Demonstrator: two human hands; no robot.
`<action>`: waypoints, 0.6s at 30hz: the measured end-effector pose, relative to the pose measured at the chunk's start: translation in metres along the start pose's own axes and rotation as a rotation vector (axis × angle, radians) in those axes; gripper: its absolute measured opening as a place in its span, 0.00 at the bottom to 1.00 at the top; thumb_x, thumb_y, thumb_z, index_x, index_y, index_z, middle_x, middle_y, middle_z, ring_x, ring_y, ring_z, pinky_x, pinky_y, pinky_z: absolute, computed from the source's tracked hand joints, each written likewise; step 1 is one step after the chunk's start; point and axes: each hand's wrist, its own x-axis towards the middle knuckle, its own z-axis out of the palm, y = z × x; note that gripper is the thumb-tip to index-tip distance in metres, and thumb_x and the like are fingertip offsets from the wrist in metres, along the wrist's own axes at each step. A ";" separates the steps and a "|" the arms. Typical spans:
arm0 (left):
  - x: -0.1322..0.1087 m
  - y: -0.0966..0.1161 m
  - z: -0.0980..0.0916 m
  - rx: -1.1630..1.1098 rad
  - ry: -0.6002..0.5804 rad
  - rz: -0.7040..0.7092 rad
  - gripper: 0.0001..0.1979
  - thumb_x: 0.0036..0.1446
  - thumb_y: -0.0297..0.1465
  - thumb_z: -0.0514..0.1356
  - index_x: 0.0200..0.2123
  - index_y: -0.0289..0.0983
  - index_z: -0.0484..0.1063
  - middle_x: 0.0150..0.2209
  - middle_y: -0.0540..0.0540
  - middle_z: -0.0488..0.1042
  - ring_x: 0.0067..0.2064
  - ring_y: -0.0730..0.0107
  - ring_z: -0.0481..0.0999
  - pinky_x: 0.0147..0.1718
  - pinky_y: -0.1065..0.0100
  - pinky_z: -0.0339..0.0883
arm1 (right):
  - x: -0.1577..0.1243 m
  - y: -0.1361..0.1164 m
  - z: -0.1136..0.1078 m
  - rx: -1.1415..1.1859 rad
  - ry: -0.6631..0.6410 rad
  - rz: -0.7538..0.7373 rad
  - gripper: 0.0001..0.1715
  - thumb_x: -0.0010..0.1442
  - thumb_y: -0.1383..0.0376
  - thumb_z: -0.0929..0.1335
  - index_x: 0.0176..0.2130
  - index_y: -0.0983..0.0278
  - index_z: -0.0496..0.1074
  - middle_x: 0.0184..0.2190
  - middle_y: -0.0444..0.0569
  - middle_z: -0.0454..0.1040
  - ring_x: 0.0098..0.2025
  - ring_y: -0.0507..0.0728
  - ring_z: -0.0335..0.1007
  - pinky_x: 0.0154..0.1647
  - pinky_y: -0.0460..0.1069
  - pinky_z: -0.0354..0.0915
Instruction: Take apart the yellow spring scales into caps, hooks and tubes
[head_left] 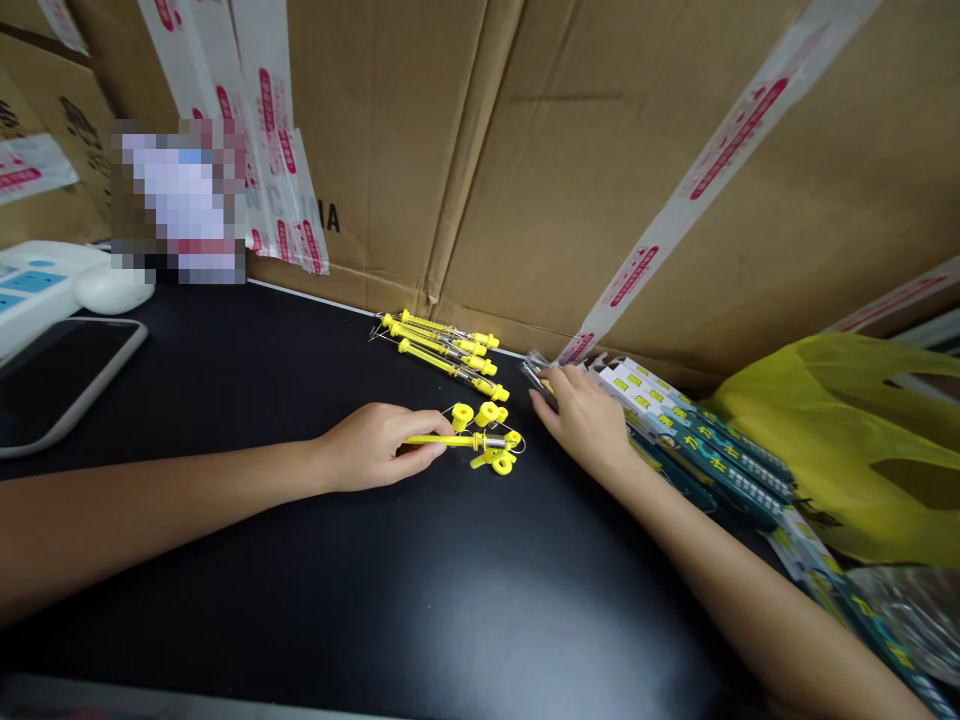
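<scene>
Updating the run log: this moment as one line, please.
left hand: holding yellow rod; right hand: at small shiny items; beside rod: loose yellow pieces; behind: other yellow rods

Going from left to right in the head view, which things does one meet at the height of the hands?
Phone, left hand, the yellow rod it holds, right hand, yellow plastic bag.
</scene>
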 end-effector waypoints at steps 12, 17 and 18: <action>0.000 0.001 -0.001 0.004 0.049 0.012 0.11 0.63 0.34 0.49 0.41 0.37 0.69 0.32 0.50 0.74 0.31 0.74 0.72 0.33 0.74 0.61 | -0.032 -0.043 -0.025 0.828 0.059 -0.435 0.11 0.58 0.58 0.65 0.38 0.62 0.69 0.28 0.49 0.69 0.28 0.55 0.64 0.28 0.50 0.62; 0.000 0.002 0.000 0.076 0.118 0.022 0.10 0.60 0.32 0.51 0.35 0.36 0.70 0.27 0.50 0.73 0.29 0.74 0.70 0.32 0.72 0.60 | -0.035 -0.050 -0.021 0.829 0.092 -0.421 0.02 0.59 0.66 0.64 0.32 0.61 0.66 0.27 0.48 0.69 0.27 0.54 0.63 0.28 0.49 0.61; 0.000 0.002 0.000 0.098 0.128 0.037 0.09 0.60 0.32 0.51 0.34 0.36 0.70 0.26 0.51 0.72 0.28 0.74 0.69 0.32 0.72 0.60 | -0.036 -0.051 -0.021 0.827 0.085 -0.425 0.02 0.59 0.66 0.63 0.32 0.61 0.65 0.27 0.48 0.68 0.27 0.54 0.63 0.28 0.48 0.61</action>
